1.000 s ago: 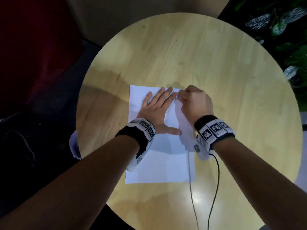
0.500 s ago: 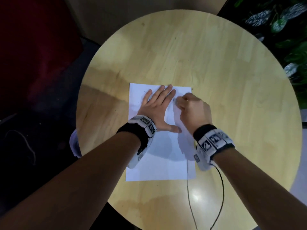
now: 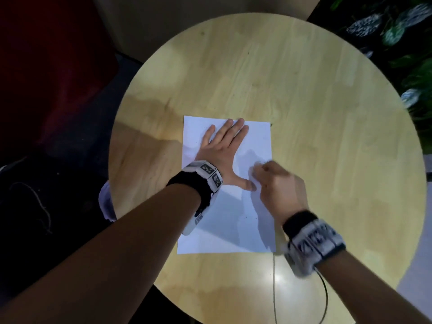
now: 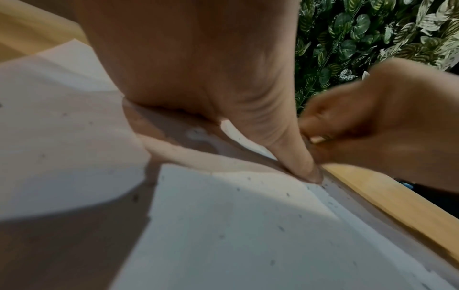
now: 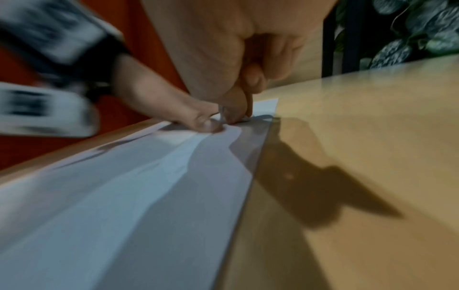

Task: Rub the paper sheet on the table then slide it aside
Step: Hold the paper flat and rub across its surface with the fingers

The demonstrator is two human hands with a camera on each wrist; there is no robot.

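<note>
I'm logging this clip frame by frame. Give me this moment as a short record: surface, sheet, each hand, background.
surface: round wooden table
sheet: white paper sheet lying flat on the table
left hand: fingers straight, palm pressed flat on the sheet
right hand: fingers curled, tips down on the sheet beside the left thumb; blurred, anything held cannot be told
background: leafy plants

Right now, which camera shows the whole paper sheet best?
The head view: the paper sheet shows all four edges on the table, under the left hand. The left and right wrist views show only part of it, close and blurred.
</note>
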